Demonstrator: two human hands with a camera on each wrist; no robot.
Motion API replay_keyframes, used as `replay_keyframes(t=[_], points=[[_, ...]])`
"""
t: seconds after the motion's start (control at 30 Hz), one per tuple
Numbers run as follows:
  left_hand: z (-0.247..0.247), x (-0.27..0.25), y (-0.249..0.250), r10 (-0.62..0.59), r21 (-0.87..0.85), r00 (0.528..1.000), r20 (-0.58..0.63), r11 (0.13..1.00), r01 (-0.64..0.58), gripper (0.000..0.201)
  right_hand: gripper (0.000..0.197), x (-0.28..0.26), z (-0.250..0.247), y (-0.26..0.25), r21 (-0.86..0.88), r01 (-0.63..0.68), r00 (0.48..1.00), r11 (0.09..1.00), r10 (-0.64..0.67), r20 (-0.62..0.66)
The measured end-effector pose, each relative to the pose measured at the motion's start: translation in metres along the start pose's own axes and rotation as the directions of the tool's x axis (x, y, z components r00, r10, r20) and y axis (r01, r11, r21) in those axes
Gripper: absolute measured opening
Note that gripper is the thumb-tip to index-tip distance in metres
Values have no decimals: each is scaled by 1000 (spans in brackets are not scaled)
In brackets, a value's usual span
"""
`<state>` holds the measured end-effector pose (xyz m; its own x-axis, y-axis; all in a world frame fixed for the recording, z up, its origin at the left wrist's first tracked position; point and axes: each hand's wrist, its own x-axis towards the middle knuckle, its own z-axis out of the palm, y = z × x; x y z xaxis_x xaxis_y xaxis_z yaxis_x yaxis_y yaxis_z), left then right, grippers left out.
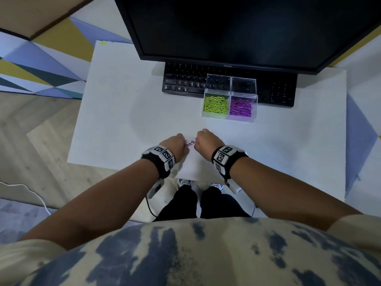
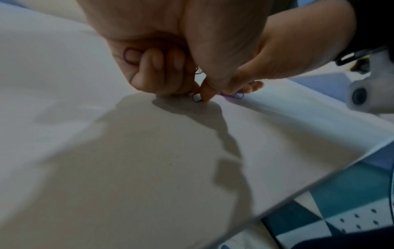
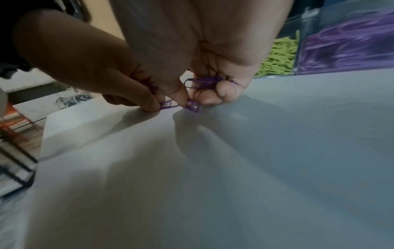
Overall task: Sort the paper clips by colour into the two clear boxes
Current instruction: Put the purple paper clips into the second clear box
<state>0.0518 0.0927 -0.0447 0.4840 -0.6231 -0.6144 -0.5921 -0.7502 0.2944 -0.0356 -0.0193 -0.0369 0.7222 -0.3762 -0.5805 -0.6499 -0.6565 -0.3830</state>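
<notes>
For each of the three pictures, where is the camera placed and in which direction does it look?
Head: worn on the head, looking down at the white table, two clear boxes, keyboard and monitor; both forearms, legs and shoes show.
Left wrist: low over the table, looking along the left hand at its curled fingers; the right hand shows beyond.
Right wrist: low, looking along the right hand toward the boxes.
Shared: both wrist views show both hands pinching purple clips on the table.

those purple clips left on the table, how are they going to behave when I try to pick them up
The purple clips lie flat on the smooth table, so they will likely slide rather than lift; pinching an edge should help. They look thin and light. The bunch in your right hand looks loose, so some might slip out.
</notes>
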Motion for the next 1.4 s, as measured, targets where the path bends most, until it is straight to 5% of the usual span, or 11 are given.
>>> replay_keyframes(t=[0.17,0.27,0.4,0.53,0.77,0.93,1.1,1.3,1.4], points=[[2,0,5,125,230,992,33,965,-129,28,17,-18,-14,34,247,17,997,969,4,-82],[-4,2,8,194,225,977,88,952,-209,21,13,-28,-50,51,360,63,974,931,21,-225],[-26,1,30,272,147,961,45,950,-276,13,24,-23,-105,72,303,67,922,951,57,-384],[-54,10,62,408,142,912,-39,906,-399,19,26,3,-127,90,174,-33,940,984,90,-330],[-98,54,123,493,257,870,11,839,-479,20,31,19,-119,102,23,89,971,996,-81,-225],[-101,73,168,503,473,853,142,722,-504,19,29,2,-131,122,236,166,894,958,-45,-447],[-87,87,189,501,551,839,211,648,-526,25,19,-1,-133,148,486,124,869,865,142,-474],[-87,85,188,536,462,836,112,717,-522,14,16,6,-136,155,616,96,872,782,232,-431],[-97,77,178,513,159,857,-56,852,-499,25,16,12,-139,153,672,75,875,737,275,-399]])
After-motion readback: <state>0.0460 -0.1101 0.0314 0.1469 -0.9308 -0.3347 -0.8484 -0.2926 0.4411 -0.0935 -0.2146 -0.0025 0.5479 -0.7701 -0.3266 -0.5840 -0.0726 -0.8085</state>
